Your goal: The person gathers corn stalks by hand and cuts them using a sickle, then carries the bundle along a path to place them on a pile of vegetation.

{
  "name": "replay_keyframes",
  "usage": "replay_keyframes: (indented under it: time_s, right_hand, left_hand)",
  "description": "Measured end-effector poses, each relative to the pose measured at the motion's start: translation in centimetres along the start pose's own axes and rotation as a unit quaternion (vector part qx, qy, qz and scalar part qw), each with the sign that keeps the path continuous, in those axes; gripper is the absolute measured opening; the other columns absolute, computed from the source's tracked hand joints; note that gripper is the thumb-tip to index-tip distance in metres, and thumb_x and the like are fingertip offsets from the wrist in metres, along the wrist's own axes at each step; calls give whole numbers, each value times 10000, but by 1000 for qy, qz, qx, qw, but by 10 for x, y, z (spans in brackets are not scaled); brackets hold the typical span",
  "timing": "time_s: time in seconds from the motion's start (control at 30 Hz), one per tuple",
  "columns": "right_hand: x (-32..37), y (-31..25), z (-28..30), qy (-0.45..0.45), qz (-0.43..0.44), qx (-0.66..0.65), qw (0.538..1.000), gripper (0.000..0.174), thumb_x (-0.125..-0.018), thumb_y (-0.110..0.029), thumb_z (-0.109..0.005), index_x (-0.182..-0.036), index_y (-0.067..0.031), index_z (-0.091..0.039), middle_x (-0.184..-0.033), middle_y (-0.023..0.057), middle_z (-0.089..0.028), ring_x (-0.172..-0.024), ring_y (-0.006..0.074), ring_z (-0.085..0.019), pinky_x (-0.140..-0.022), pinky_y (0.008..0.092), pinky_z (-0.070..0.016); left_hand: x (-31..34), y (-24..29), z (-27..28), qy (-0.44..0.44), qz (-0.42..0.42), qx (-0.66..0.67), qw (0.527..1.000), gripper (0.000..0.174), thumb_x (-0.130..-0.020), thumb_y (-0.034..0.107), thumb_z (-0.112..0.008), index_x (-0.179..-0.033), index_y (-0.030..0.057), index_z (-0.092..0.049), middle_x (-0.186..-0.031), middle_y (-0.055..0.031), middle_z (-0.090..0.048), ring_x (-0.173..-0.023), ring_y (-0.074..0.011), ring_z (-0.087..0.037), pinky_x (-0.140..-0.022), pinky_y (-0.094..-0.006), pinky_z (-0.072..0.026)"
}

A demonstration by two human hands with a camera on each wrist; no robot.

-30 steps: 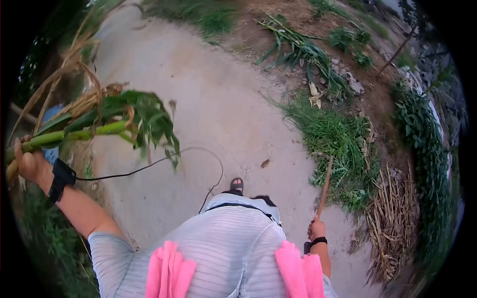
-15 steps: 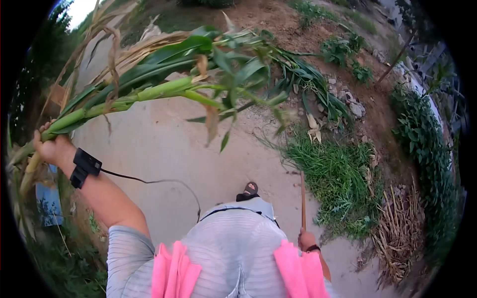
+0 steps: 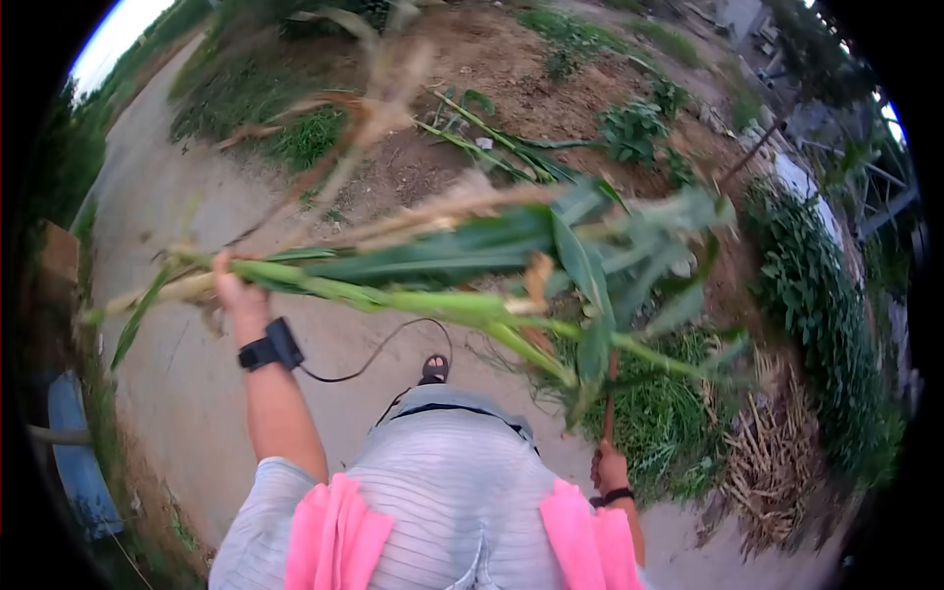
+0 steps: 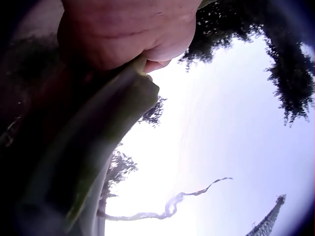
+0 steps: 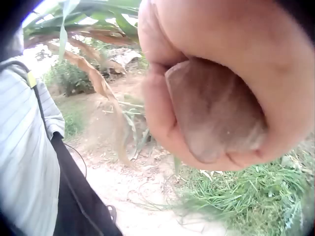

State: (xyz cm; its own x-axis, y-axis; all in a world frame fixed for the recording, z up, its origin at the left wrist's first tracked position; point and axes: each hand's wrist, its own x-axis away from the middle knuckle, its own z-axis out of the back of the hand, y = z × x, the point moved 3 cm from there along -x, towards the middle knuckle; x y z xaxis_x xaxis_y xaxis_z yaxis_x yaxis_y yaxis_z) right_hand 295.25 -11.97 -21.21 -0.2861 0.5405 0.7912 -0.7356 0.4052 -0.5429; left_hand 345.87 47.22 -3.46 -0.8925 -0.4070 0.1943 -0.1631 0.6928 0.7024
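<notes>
My left hand grips a bundle of green corn stalks near their cut ends and holds them level across my front, leaves trailing to the right. The left wrist view has the same hand curled round a thick green stalk against the sky. My right hand hangs low by my hip, gripping a wooden stick that points up and forward. In the right wrist view its fingers wrap the stick's blunt brown end.
I stand on a pale concrete path. Grass, dry stalks and bare earth with cut corn plants lie to the right and ahead. A hedge lines the far right. A blue object lies at the left.
My left arm has swung the corn stalks from far left across to the right, in front of my body. The view has turned right. The right hand still holds the stick.
</notes>
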Motion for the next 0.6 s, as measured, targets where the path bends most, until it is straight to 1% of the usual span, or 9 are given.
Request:
replay_keyframes:
  time_s: [0.07,0.1,0.17,0.2,0.27,0.3,0.37,0.47,0.6]
  right_hand:
    - [15,-19,-15,26,-37,-42,998,368,-999,-385,-521,-739,-128,-478,-546,-4,-447,-393,136,-415,-363,298,-322]
    - [12,-18,-16,4,-77,-104,992,374,-999,-403,-524,-740,-139,-475,-542,-15,-427,-385,127,-389,-359,293,-304]
    - [25,-32,-24,64,-90,-81,991,396,-1007,-443,-507,-744,-150,-464,-519,-32,-392,-361,118,-342,-336,286,-254]
    - [32,-38,-28,73,-62,-64,993,400,-1009,-452,-499,-744,-154,-465,-509,-36,-381,-355,118,-331,-328,286,-238]
    - [22,-32,-23,83,-85,-129,984,427,-1011,-451,-495,-710,-149,-463,-510,-27,-387,-353,127,-338,-328,289,-240]
    - [15,-26,-19,89,-96,-162,978,441,-1012,-450,-492,-694,-147,-461,-510,-22,-390,-352,132,-342,-329,290,-240]
    - [-3,-35,-10,102,-114,-184,971,415,-1009,-423,-488,-706,-139,-472,-524,-16,-408,-367,135,-359,-341,292,-259]
    - [-36,-74,-2,110,-147,-177,967,378,-1004,-381,-481,-725,-127,-489,-545,-6,-434,-390,140,-384,-359,293,-287]
    - [-67,-118,16,114,-163,-150,968,330,-997,-326,-473,-749,-112,-511,-573,8,-469,-420,146,-417,-382,295,-323]
  left_hand:
    - [-25,-70,-33,-21,61,-18,998,159,-879,217,-621,-841,91,-532,-699,-77,-563,-658,-240,-581,-650,-396,-526]
    - [-37,-104,-49,-15,89,-23,996,148,-861,188,-646,-862,95,-530,-693,-64,-553,-652,-225,-580,-642,-386,-526]
    - [-43,-161,-88,-5,134,-32,990,150,-854,173,-662,-880,98,-534,-719,-54,-555,-632,-216,-579,-606,-374,-524]
    - [-45,-187,-113,-13,160,-32,986,151,-855,179,-664,-877,100,-536,-731,-52,-557,-623,-217,-579,-597,-371,-526]
    - [-64,-246,-138,-16,217,-27,976,165,-855,193,-675,-875,97,-543,-737,-52,-558,-608,-217,-577,-586,-365,-529]
    - [-72,-270,-152,-41,205,-46,977,163,-852,189,-678,-868,90,-550,-732,-54,-558,-602,-216,-579,-589,-361,-534]
    - [-86,-315,-178,-57,237,-53,968,155,-840,173,-692,-883,74,-580,-733,-60,-569,-607,-214,-590,-583,-352,-530]
    - [-117,-372,-223,-57,258,-78,961,154,-831,158,-704,-893,61,-603,-734,-67,-589,-597,-218,-600,-572,-348,-525]
    - [-131,-403,-278,-70,282,-102,951,146,-844,150,-687,-906,62,-588,-746,-65,-585,-618,-221,-596,-596,-357,-523]
